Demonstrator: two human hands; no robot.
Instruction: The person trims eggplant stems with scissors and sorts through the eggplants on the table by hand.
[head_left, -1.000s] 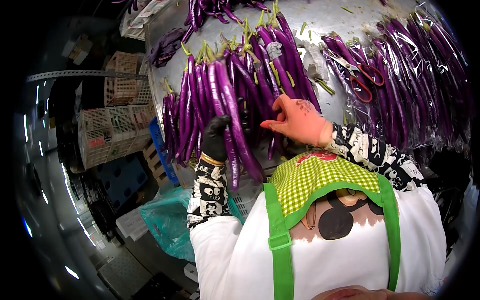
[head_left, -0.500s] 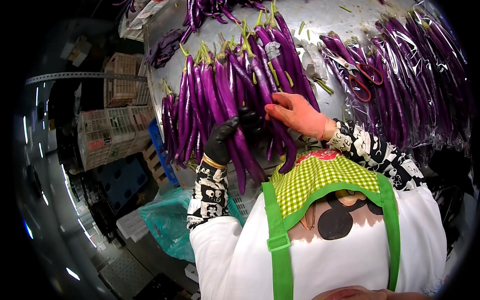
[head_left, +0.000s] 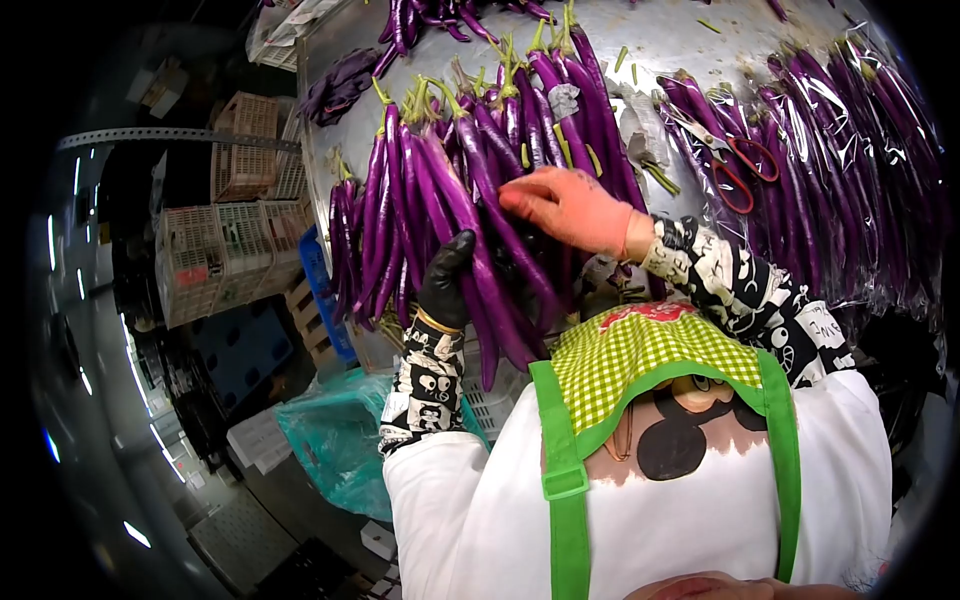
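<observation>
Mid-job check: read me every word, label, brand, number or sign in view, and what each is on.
No text can be read for certain.
Right sleeve: letter-like marks, too small and turned to read.
Apron: red print, too blurred to tell whether it holds words.

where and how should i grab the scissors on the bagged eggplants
Probably by the red handle loops, with the right hand coming from the near side. The scissors lie on top of the bagged eggplants, loops toward the body and blades pointing away to the left, so this approach should avoid the blade tips.
</observation>
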